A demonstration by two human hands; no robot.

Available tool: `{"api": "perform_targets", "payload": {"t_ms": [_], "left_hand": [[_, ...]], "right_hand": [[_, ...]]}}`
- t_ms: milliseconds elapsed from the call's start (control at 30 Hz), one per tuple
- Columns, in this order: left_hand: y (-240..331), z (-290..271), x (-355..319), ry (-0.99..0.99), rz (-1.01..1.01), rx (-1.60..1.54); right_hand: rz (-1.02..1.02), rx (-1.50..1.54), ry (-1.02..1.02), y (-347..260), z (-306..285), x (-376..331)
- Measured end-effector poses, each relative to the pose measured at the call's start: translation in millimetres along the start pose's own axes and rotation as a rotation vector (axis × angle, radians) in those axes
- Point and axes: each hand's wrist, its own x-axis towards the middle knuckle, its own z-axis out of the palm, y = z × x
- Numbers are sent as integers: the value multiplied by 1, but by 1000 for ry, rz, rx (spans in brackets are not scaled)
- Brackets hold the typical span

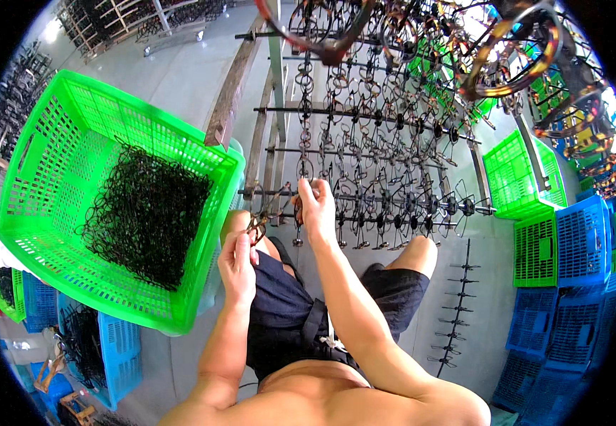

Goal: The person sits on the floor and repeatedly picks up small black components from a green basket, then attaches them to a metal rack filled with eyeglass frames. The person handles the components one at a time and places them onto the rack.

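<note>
Grey floor [428,305], bright white light [52,30]

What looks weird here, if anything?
One rod lies on the floor at the right, apart from the rack. That looks a bit odd, since other rods sit in rows on the rack.

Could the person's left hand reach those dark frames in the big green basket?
Probably yes: the left hand is near the open green basket, only its rim intervening, though the hand seems to hold a brown frame.
</note>
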Motion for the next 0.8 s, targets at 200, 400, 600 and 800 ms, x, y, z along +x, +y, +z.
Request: {"api": "perform_targets", "payload": {"t_ms": [200,400,600,800], "left_hand": [[12,6,-18,26,-233,-253],[-10,32,-46,-268,-268,-56],[-13,14,-36,-218,-92,-66],[-8,-5,-22,-154,-277,-299]], "right_hand": [[-806,-631,53,-1,-15,-84],[-377,101,-85,29,-18,-104],[-227,71,12,6,-72,-47],[23,128,-133,-6,-67,-22]]}}
